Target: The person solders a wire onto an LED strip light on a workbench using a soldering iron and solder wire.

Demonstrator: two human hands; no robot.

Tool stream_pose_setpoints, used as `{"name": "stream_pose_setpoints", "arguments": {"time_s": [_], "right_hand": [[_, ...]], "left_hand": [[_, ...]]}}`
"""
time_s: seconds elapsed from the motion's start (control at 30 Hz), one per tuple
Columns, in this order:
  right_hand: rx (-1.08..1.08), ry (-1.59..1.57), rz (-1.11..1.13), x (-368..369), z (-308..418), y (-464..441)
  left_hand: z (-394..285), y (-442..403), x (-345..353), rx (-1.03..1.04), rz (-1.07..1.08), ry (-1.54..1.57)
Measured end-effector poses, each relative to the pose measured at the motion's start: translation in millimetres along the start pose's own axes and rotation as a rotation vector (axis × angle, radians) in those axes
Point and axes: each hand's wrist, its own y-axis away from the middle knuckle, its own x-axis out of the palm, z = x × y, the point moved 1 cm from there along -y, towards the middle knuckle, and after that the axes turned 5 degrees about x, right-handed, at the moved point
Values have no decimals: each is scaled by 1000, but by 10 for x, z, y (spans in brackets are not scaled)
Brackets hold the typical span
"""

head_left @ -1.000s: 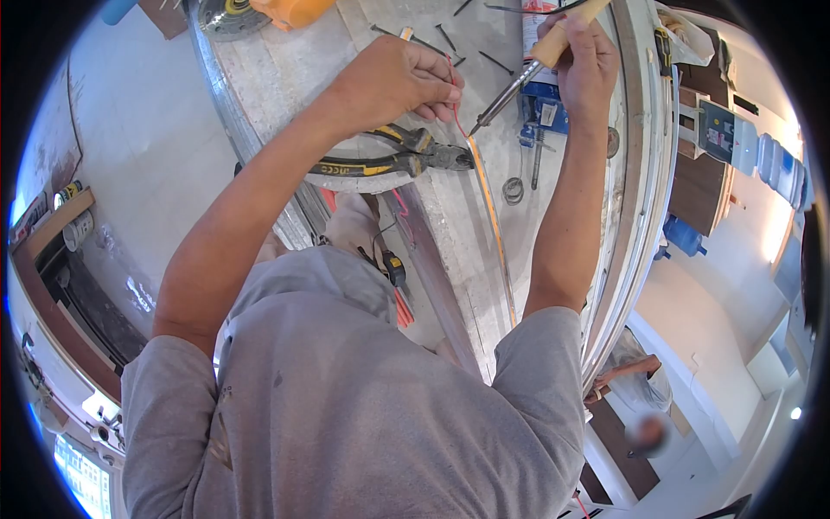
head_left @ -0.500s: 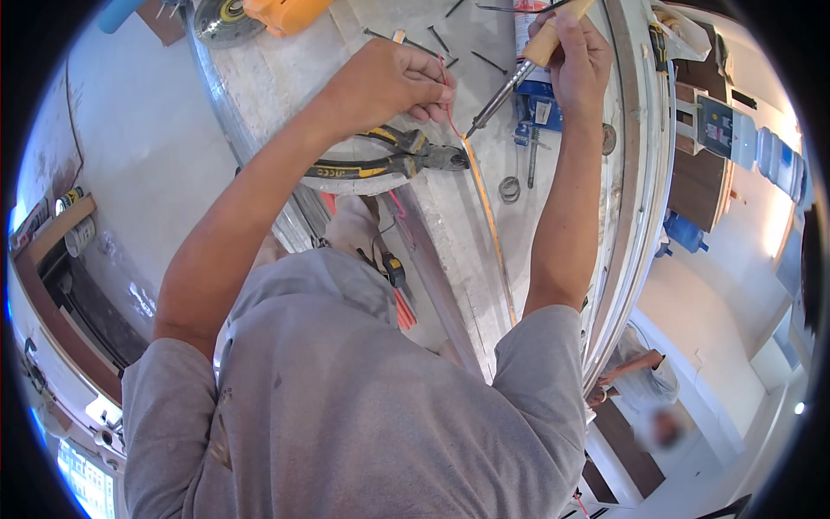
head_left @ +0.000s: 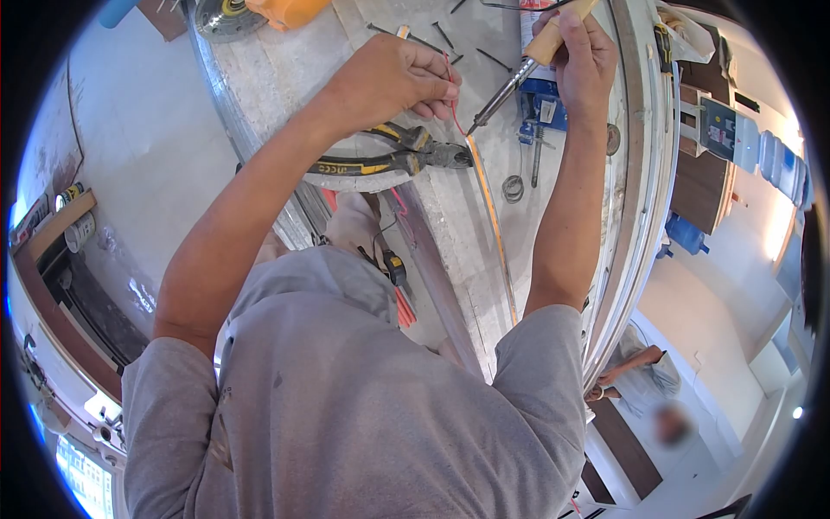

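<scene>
Pinched in the fingers of my left hand (head_left: 402, 80) is a thin red wire (head_left: 455, 108). It runs down to the end of a narrow orange-yellow strip (head_left: 490, 208) lying along the work surface. My right hand (head_left: 584, 65) grips the wooden handle of a soldering iron (head_left: 510, 91). The iron's tip is at the strip's upper end, where the red wire meets it; whether it touches is too fine to tell. Beside that end lie pliers (head_left: 424, 154) with black and yellow handles, their jaws close to the strip.
Several screws (head_left: 443, 35) lie past my left hand. A coil of solder wire (head_left: 513, 189) and a blue object (head_left: 543, 112) are right of the strip. A cutting disc (head_left: 223, 17) and an orange tool (head_left: 285, 10) sit at the far left. Another person (head_left: 644, 372) is at right.
The view has shifted very slightly. Both hands keep their holds, and the iron's tip stays at the wire and strip end.
</scene>
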Motion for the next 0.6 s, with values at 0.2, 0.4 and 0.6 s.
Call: {"name": "stream_pose_setpoints", "arguments": {"time_s": [0.2, 0.4, 0.6], "right_hand": [[5, -1, -2, -16, -21, -9], [-10, -47, 20, 1, -19, -13], [1, -27, 13, 9, 5, -4]], "left_hand": [[-20, 3, -12, -8, 13, 35], [-19, 10, -9, 9, 18, 28], [0, 1, -3, 4, 10, 23]]}}
